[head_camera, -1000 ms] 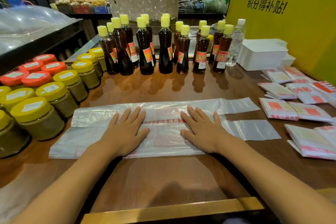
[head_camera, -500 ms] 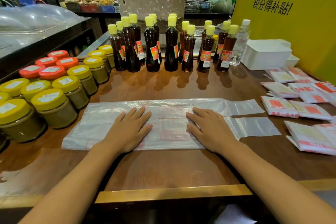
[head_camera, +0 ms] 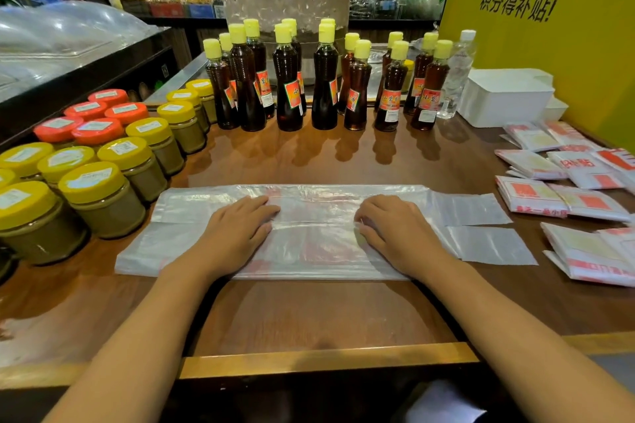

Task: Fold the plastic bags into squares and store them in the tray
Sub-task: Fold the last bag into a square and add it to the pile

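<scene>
One plastic bag (head_camera: pixel 309 233) lies flat on the wooden worktop (head_camera: pixel 309 312), folded lengthwise into a long band with its two handles pointing to the right. The left hand (head_camera: pixel 237 233) rests on the left middle of the band and the right hand (head_camera: pixel 395 233) on the right middle; both press the bag down, the fingers a little bent at the tips on the fold line, and I cannot see that they pinch the plastic. At the far right of the worktop a group of folded bags (head_camera: pixel 563 203) lies in small squares with red print, so a good part of the work looks done. However, these squares are still on the worktop, not inside the white tray (head_camera: pixel 505 99), which stands behind them near the yellow wall. As I judge it, this bag is only in the first stage: it still needs to be folded across several times into a square, and then all the squares must go into the tray
</scene>
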Demonstrator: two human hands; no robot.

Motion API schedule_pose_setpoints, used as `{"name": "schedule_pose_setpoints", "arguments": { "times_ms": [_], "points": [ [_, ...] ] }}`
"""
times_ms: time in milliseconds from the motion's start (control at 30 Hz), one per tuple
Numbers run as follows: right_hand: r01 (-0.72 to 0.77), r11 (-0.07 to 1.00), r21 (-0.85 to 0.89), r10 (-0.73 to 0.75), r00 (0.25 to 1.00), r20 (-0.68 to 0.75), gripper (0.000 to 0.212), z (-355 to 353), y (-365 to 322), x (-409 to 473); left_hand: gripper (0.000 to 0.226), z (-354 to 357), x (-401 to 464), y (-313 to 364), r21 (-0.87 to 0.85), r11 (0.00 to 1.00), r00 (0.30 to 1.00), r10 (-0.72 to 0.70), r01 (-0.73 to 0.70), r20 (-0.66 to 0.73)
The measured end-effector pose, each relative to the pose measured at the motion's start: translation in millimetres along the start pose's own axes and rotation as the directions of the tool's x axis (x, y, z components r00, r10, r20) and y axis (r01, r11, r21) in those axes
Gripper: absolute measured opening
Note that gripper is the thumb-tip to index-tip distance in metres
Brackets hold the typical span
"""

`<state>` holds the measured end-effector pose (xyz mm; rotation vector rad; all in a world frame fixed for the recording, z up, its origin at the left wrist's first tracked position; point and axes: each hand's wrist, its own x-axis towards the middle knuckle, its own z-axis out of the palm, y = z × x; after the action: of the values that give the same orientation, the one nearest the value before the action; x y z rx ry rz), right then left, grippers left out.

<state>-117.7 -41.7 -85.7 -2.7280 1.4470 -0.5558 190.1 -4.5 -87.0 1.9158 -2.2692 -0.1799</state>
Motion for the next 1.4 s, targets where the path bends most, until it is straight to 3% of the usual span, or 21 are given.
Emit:
{"name": "schedule_pose_setpoints", "arguments": {
  "times_ms": [100, 333, 467, 533, 600, 667, 800, 1100, 1267, 1400],
  "points": [
    [0.022, 1.0, 0.012, -0.023, 0.995, 0.101, 0.04, 1, 3, 1, 0.051, 1, -4, 2, 0.061, 0.997, 0.991, -0.054, 0.047, 0.12],
    [-0.007, 0.999, -0.041, 0.019, 0.952, 0.304, 0.05, -3, 3, -4, 0.054, -3, -13, 8, 0.077, 0.995, 0.981, -0.079, 0.066, 0.175],
    [-0.011, 0.999, -0.038, 0.02, 0.965, 0.262, 0.048, -5, 0, -7, 0.051, -9, -14, 16, 0.085, 0.995, 0.997, -0.056, 0.05, 0.059],
    [-0.023, 0.999, -0.027, 0.029, 0.973, 0.228, 0.044, -5, -2, -6, 0.047, -16, -9, 33, 0.06, 0.998, 0.996, 0.028, -0.023, -0.09],
    [-0.028, 0.999, -0.025, 0.033, 0.978, 0.207, 0.041, -4, -3, -4, 0.047, -20, -1, 57, 0.055, 0.991, 0.982, 0.127, -0.12, -0.141],
    [-0.027, 1.0, -0.015, 0.03, 0.981, 0.19, 0.039, -5, -4, -3, 0.049, -13, 7, 76, 0.051, 0.987, 0.983, 0.158, -0.154, -0.088],
    [-0.037, 0.999, 0.003, 0.036, 0.985, 0.169, 0.036, -7, -5, -5, 0.052, 11, 10, 82, 0.071, 0.994, 0.996, 0.078, -0.081, 0.04],
    [-0.105, 0.991, 0.083, 0.102, 0.994, 0.037, 0.028, -21, 4, 18, 0.052, 17, 5, 83, 0.089, 0.994, 0.998, 0.059, -0.06, 0.019],
    [-0.142, 0.983, -0.115, 0.169, 0.944, 0.282, 0.04, -25, 15, 65, 0.052, 16, 4, 84, 0.055, 0.996, 0.998, 0.069, -0.069, 0.005],
    [-0.175, 0.981, -0.086, 0.194, 0.918, 0.345, 0.021, -21, 18, 88, 0.044, 19, 6, 80, -0.042, 0.995, 0.994, 0.088, -0.091, -0.071]
  ]
}}
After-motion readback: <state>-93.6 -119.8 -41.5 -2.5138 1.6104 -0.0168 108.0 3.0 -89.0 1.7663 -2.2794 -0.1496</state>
